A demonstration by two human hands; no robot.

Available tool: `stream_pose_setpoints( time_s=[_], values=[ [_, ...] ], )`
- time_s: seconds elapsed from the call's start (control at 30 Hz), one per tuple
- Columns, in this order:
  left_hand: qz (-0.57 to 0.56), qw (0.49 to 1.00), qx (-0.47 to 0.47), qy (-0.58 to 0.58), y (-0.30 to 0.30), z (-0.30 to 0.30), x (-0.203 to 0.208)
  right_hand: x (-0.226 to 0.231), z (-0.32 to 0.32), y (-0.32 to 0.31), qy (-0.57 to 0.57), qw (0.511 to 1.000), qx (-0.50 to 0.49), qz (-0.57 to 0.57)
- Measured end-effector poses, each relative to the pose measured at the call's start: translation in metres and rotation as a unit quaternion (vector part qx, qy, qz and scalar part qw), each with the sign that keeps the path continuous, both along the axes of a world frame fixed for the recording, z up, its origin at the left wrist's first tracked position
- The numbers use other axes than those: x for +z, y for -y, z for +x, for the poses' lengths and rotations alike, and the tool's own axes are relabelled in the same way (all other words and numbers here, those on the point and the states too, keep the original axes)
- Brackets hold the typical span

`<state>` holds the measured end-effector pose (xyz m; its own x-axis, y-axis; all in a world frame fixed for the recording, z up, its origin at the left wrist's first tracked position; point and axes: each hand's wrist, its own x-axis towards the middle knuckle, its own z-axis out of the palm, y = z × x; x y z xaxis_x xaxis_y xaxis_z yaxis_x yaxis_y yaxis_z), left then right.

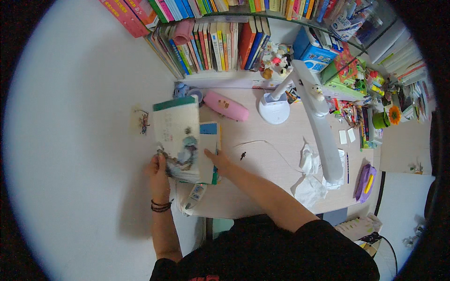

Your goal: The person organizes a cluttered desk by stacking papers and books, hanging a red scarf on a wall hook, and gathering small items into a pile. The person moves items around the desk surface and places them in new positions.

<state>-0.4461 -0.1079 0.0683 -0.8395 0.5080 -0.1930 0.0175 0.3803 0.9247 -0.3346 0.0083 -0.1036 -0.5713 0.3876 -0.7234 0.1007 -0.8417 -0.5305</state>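
Note:
A cream book [174,124] with a green band along its top and a painted picture on its cover is held up over the desk's left end. My left hand [158,171] grips its lower left edge, with a dark beaded bracelet at the wrist. Just right of that book, my right hand [216,159] has its fingers closed on the edge of a cream sheet or book [207,168]. Whether this is part of the front book I cannot tell. Behind it shows a blue and yellow booklet [209,128], mostly hidden.
A pink pencil case [227,106] lies beyond the books. The white desk lamp [318,112] reaches across the desk's right half. Crumpled tissues [309,187] and a purple pouch [365,182] lie at right. A white power strip [195,194] sits by the near left edge. Bookshelves [220,77] stand behind.

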Motion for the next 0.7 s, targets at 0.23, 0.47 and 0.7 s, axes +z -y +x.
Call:
stream_pose_setpoints(
  time_s=[0.23, 0.47, 0.7],
  values=[
    [-0.152, 0.975, -0.068, -0.145, 0.031, -0.012, -0.144, -0.025, 0.019, 0.001, 0.204, 0.908, 0.267, 0.25],
    [-0.31, 0.873, -0.122, -0.356, 0.026, -0.004, -0.136, 0.016, 0.044, 0.0, 0.224, 0.904, 0.196, 0.308],
    [-0.221, 0.877, -0.183, -0.385, -0.026, 0.005, -0.117, 0.007, 0.015, -0.09, 0.305, 0.587, 0.16, 0.733]
  ],
)
